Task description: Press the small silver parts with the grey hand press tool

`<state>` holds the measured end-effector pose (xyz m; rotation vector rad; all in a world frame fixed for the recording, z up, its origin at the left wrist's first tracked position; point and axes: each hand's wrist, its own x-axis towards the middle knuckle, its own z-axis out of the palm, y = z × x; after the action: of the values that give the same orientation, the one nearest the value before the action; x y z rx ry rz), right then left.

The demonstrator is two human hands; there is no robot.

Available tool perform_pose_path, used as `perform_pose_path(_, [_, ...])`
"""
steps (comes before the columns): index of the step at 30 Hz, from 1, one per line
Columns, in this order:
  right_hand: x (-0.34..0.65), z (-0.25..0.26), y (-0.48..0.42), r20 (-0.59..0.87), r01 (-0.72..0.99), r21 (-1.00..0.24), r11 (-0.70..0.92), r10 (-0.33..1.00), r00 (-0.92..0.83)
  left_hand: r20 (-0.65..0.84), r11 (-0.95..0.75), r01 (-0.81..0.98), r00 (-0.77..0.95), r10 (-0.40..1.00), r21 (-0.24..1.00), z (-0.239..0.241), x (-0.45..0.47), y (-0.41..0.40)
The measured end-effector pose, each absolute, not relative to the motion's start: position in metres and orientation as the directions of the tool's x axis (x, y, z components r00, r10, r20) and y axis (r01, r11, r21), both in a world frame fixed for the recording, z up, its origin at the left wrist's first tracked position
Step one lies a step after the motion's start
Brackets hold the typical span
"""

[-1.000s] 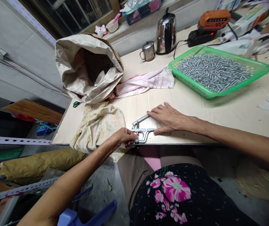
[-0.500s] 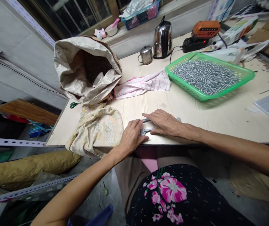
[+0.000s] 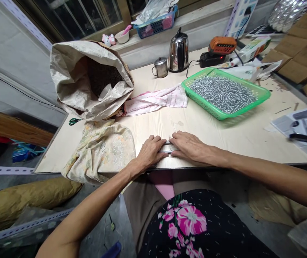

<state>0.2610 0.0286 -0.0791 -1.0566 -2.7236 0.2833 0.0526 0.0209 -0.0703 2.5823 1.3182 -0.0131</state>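
Observation:
A metal hand press tool (image 3: 167, 147) lies at the near edge of the pale wooden table (image 3: 223, 132); only a sliver of it shows between my hands. My left hand (image 3: 151, 151) lies flat over its left end, fingers stretched out. My right hand (image 3: 189, 147) lies flat over its handles, fingers extended toward the left. A floral cloth (image 3: 102, 150) lies just left of my left hand, draped over the table edge.
A green basket (image 3: 261, 94) full of small metal pieces stands at the right rear. An open paper sack (image 3: 70, 82) of dark material with a white cup stands at the left rear. A pink-striped cloth (image 3: 156, 100), kettle (image 3: 178, 50), metal mug (image 3: 160, 67), scissors (image 3: 74, 121) and battery charger (image 3: 218, 48) sit farther back.
My left hand left its pinch at the tool's head and now lies flat over the tool. The right hand stays flat on the handles. The view shifted, showing more of the table's right side.

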Motion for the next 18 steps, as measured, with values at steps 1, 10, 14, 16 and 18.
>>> perform_pose_path(1, [0.2593,-0.0809,0.0262,0.140,0.652,-0.229,0.723,0.687,-0.713,-0.112,-0.556,0.803,0.586,0.803,0.213,-0.0709,0.0530,0.0206])
perform_pose_path(10, [0.2496,-0.0854,0.0289,0.072,0.640,-0.275,0.718,0.679,-0.731,-0.091,-0.518,0.841,0.534,0.840,0.157,-0.0753,0.0566,0.0147])
perform_pose_path(14, [0.2502,-0.0830,0.0293,0.077,0.632,-0.261,0.730,0.668,-0.740,-0.090,-0.503,0.850,0.519,0.850,0.156,-0.0750,0.0583,0.0124])
perform_pose_path(16, [0.2502,-0.0828,0.0291,0.080,0.621,-0.256,0.741,0.656,-0.750,-0.088,-0.496,0.855,0.511,0.855,0.150,-0.0744,0.0591,0.0111])
perform_pose_path(18, [0.2494,-0.0830,0.0287,0.073,0.612,-0.260,0.747,0.647,-0.759,-0.087,-0.494,0.857,0.508,0.857,0.145,-0.0733,0.0601,0.0108])
